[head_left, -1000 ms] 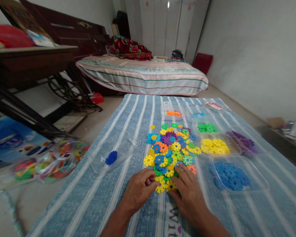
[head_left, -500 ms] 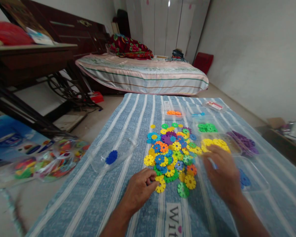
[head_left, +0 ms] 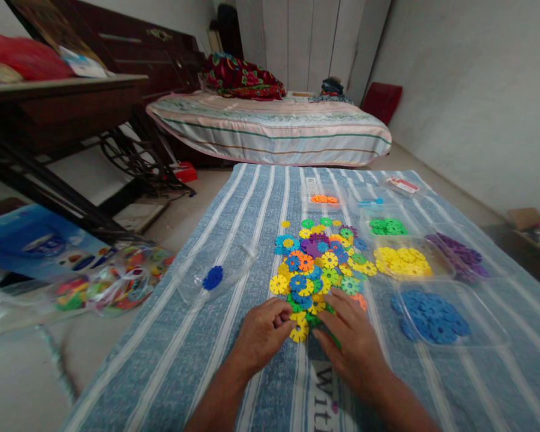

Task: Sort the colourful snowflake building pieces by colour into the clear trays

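Observation:
A heap of flat plastic snowflake discs in mixed colours lies on a blue striped cloth. My left hand is curled at the heap's near edge, fingertips pinched beside a yellow disc. My right hand lies over the near right of the heap with fingers stretched out on the discs. To the right stand clear trays of sorted discs: blue, yellow, green, purple and orange.
A clear lid with one blue disc lies left of the heap. A bag of more discs and a blue box sit on the floor at left. A dark table frame stands behind, and a mattress lies beyond the cloth.
My right hand went out to the yellow tray and has come back onto the near edge of the heap. My left hand has stayed at the heap's near edge.

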`<state>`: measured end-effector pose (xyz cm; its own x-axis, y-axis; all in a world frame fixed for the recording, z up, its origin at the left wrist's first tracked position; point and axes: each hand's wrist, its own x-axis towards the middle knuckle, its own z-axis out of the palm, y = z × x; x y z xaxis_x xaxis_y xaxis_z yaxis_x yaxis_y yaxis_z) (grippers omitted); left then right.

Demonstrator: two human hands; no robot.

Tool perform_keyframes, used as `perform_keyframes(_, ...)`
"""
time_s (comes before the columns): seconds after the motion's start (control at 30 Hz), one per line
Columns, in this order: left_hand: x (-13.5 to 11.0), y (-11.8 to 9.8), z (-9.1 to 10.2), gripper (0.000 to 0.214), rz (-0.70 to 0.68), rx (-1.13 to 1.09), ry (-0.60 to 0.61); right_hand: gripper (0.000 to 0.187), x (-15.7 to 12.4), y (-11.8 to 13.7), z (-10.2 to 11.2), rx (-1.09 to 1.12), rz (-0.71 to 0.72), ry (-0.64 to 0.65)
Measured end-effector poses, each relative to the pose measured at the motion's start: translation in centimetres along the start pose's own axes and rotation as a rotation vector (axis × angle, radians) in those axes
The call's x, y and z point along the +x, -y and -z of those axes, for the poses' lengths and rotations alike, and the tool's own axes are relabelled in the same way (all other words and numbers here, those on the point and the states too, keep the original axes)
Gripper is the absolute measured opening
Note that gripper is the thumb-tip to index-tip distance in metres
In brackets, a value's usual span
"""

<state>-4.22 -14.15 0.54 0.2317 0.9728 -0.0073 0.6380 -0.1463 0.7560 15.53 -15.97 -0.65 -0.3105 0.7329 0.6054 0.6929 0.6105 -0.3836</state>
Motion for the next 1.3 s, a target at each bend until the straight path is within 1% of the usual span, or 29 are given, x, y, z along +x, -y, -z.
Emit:
perform_keyframes(0.13,-0.1,0.3,0.0,0.009,-0.008,-0.027,0.008,0.02,0.4,1.5,-1.4,-0.044,0.001,0.078)
perform_keyframes(0.27,-0.1,0.1,0.0,0.01,-0.001,-0.036,0.019,0.019,0.5,2.0,-2.6,-0.096,-0.012,0.122)
perform_keyframes(0.4,-0.1,-0.2,0.2,0.009,0.006,-0.036,0.012,0.016,0.2,2.0,-3.1,-0.1,-0.016,0.108)
perform_keyframes(0.5,-0.2,-0.4,0.3,0.008,0.004,-0.049,0.015,0.017,0.1,1.9,-3.1,-0.067,-0.031,0.077)
perform_keyframes(0.6,-0.2,-0.5,0.4,0.013,0.017,-0.047,0.012,0.018,0.1,1.9,-2.8,0.0,-0.063,0.045)
perform_keyframes(0.73,-0.2,-0.7,0.5,0.02,0.021,-0.029,-0.008,0.012,0.4,1.5,-1.8,0.103,-0.088,0.028)
perform_keyframes(0.83,-0.2,-0.7,0.4,0.019,0.02,-0.023,-0.016,0.009,1.4,-0.2,0.1,0.103,-0.096,0.002)
perform_keyframes(0.9,-0.1,-0.6,0.4,0.017,0.018,-0.024,-0.017,0.008,2.3,-2.4,2.1,0.009,-0.095,-0.063)
perform_keyframes(1.03,-0.1,-0.5,0.4,0.016,0.02,-0.006,-0.018,0.008,4.1,-7.4,6.3,-0.348,-0.117,-0.332)
perform_keyframes(1.07,-0.1,-0.5,0.4,0.016,0.019,0.0,-0.015,0.008,4.2,-8.2,7.0,-0.406,-0.129,-0.375)
perform_keyframes(1.1,0.0,-0.5,0.4,0.016,0.018,0.004,-0.013,0.009,4.2,-8.7,7.5,-0.433,-0.136,-0.392)
perform_keyframes(1.17,0.0,-0.3,0.4,0.016,0.013,0.011,-0.009,0.01,3.6,-8.6,7.5,-0.396,-0.123,-0.343)
perform_keyframes(1.3,0.1,-0.2,0.4,0.016,0.007,0.02,0.0,0.01,1.1,-6.3,5.4,-0.225,-0.04,-0.131)
